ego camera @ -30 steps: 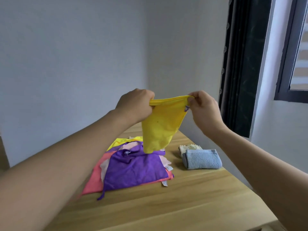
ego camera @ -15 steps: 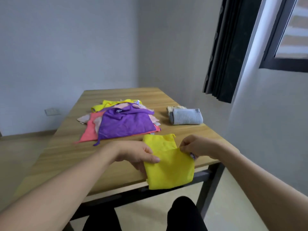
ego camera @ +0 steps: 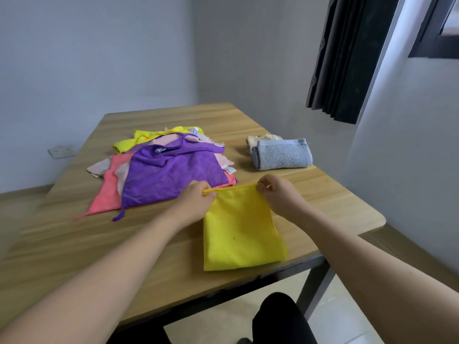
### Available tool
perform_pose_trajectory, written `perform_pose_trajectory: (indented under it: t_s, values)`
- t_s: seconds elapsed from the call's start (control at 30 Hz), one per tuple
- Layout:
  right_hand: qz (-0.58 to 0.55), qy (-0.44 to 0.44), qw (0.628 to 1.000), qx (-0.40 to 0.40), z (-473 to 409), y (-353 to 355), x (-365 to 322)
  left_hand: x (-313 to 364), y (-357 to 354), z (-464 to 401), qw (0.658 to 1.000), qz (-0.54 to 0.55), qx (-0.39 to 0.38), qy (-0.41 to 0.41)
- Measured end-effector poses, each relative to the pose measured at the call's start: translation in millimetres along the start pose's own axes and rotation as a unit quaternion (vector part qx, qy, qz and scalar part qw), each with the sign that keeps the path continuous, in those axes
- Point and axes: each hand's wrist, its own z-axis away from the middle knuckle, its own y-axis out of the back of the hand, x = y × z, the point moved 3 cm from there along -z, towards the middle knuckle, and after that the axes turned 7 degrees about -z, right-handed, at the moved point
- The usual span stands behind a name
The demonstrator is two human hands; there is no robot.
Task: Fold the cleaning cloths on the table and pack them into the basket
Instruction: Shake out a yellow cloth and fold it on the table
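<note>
A yellow cloth (ego camera: 242, 232), folded into a rectangle, lies flat on the wooden table (ego camera: 74, 244) near its front edge. My left hand (ego camera: 196, 202) pinches the cloth's far left corner. My right hand (ego camera: 280, 194) pinches its far right corner. Behind them lies a loose pile of cloths (ego camera: 164, 167) with a purple one on top, over coral, pink and yellow ones. A folded blue-grey cloth (ego camera: 282, 155) lies at the right, with a folded cream cloth (ego camera: 260, 139) behind it. No basket is in view.
The table's right corner (ego camera: 375, 217) is rounded, and a grey wall stands close beside it. A dark curtain (ego camera: 347, 58) hangs at the upper right. My knees (ego camera: 280, 316) show under the front edge.
The yellow cloth went from hanging in the air between both hands to lying folded on the table. Both hands have moved to its far corners.
</note>
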Motion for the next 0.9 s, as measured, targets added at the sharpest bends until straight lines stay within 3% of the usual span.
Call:
perform_pose_trajectory:
  t_s: [0.13, 0.33, 0.7, 0.9]
  values:
    - [-0.005, -0.007, 1.000, 0.017, -20, -27, 24, -10, -31, -18, 0.999, 0.013, 0.013, 0.032]
    - [0.069, 0.029, 0.996, 0.040, -27, -48, 50, -22, -44, -13, 0.994, -0.024, 0.096, -0.049]
    - [0.143, 0.029, 0.989, 0.027, -32, -59, 48, -28, -54, -27, 0.994, -0.070, 0.074, -0.027]
    - [0.071, -0.004, 0.997, 0.015, -27, -55, 49, -21, -52, -19, 0.997, -0.036, 0.057, -0.034]
